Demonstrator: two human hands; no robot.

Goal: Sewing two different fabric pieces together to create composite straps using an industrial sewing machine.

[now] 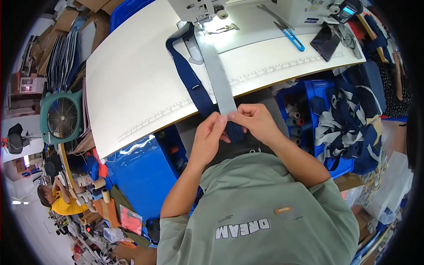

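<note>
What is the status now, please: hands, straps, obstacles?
Left hand and right hand both pinch grey strap over navy strap at table edge. Nothing blocking.

The scene is brightly and evenly lit, with the strongest light a small lamp glow under the sewing machine [207, 11] that blows out a white patch on the tabletop [132, 84] beside the needle, and a paler sheen on the blue bin [141, 170] below the edge. Shadows are soft and short, lying under the two straps [207, 84] and beneath the hands [234, 128]. Fisheye distortion bends the tabletop edge into a curve, the corners fall to black vignette, and detail near the rim smears while the centre stays sharp.
</note>
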